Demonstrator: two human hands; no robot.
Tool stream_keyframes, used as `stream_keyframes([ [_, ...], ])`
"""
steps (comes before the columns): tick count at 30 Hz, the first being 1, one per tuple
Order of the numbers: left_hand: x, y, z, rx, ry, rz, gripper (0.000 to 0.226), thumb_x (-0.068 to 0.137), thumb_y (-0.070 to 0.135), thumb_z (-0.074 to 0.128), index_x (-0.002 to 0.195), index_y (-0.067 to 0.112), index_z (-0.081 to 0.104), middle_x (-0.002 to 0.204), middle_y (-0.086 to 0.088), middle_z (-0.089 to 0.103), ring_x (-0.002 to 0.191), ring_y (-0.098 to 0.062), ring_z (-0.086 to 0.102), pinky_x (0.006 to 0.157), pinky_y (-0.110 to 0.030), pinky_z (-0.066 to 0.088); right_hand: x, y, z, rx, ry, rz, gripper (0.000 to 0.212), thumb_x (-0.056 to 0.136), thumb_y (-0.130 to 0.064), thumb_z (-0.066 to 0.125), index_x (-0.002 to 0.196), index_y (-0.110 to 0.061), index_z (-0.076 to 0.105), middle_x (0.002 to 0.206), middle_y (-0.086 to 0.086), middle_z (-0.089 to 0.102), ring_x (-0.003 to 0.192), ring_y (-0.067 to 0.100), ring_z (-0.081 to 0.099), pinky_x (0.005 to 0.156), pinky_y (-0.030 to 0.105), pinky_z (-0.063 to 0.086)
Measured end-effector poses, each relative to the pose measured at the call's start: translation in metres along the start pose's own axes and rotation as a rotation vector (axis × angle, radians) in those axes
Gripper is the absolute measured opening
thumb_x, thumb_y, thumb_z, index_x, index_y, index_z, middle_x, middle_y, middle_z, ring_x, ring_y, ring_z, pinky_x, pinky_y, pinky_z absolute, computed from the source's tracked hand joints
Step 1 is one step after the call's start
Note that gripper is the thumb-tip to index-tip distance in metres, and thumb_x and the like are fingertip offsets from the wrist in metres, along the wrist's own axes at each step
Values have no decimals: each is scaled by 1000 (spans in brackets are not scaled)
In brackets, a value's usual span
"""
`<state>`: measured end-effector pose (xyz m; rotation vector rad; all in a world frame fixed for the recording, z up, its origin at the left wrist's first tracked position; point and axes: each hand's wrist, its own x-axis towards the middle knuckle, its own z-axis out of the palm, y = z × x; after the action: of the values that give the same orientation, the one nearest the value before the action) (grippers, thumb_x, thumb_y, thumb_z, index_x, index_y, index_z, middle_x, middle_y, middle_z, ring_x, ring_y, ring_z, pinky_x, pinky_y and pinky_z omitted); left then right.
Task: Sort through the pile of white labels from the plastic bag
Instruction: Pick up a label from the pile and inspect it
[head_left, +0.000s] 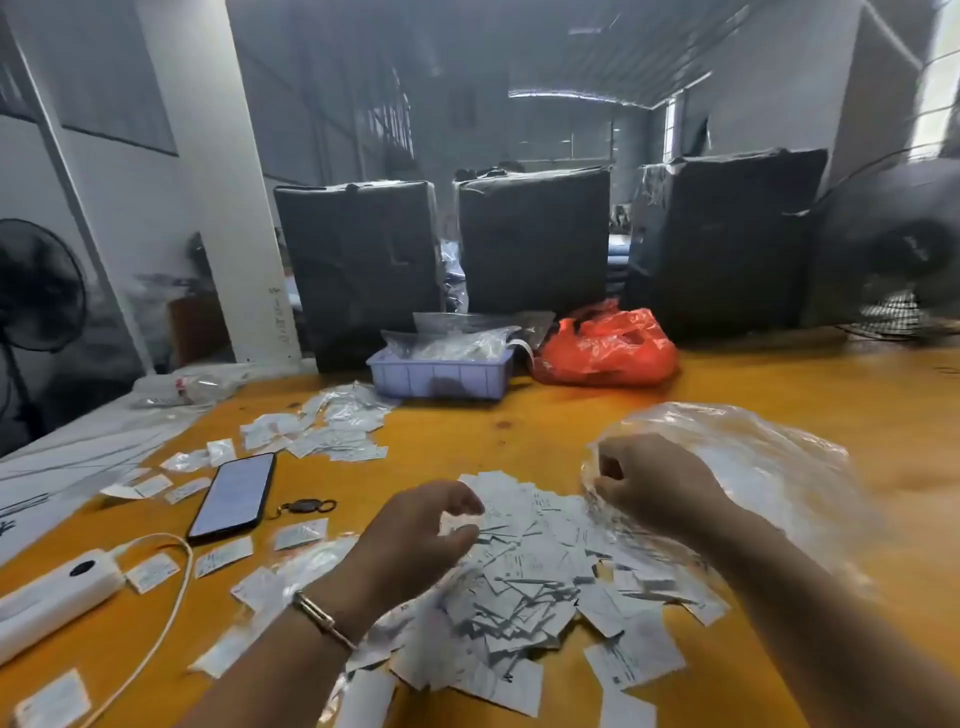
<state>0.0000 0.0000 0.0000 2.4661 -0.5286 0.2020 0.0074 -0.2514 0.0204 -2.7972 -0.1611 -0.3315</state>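
White labels (524, 582) sit heaped on the orange worktop (545, 431) in front, right hand (655, 486) pinching the clear plastic bag (753, 467) aside, probably to keep it clear, while the left hand (423, 530) hovers loosely curled, holding nothing.

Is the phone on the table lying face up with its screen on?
Face up, lit: the phone lies flat, its screen glowing pale.

Print on white labels (524, 577) too blurred; nothing legible.
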Motion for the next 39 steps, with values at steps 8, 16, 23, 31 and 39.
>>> stream_keyframes([
  [8, 9, -30, 30, 297, -174, 53, 51, 101, 47, 44, 150, 35, 35, 159, 17, 27, 147, -3, 20, 115, -19, 15, 7, 32, 21, -134, 241, 106, 20, 87, -14, 54, 67, -15, 53, 64, 0, 54, 61, 20, 53, 49, 28, 36],
  [16, 13, -7, 35, 450, 56, 80, 23, 96, 40, 57, 112, 32, 71, 113, 15, 70, 104, -8, 63, 82, -24, 48, 2, 59, 17, -270, 155, 217, 9, 88, -18, 59, 93, -10, 57, 98, 6, 51, 98, 27, 51, 65, 30, 36],
  [23, 7, -19, 43, 521, 126, 136, 26, 100, 36, 49, 99, 24, 72, 95, 9, 73, 84, -10, 65, 72, -30, 51, -2, 77, 22, -358, 88, 263, 10, 82, -4, 54, 81, -13, 54, 91, 4, 53, 85, 24, 52, 60, 27, 39],
  [31, -1, -17, 41, 353, 240, 122, 5, 88, 22, 70, 86, 25, 74, 83, 13, 72, 75, -7, 64, 63, -27, 54, -2, 78, 27, -330, 221, 201, 19, 82, -11, 50, 63, -13, 48, 69, 0, 46, 72, 22, 43, 52, 25, 33],
  [39, -4, -17, 45, 130, 228, 33, 12, 85, 26, 72, 76, 30, 64, 77, 19, 64, 79, 0, 58, 62, -20, 47, -1, 83, 28, -384, 160, 236, 25, 81, -16, 58, 61, -17, 43, 67, -2, 45, 66, 21, 47, 48, 24, 31],
])
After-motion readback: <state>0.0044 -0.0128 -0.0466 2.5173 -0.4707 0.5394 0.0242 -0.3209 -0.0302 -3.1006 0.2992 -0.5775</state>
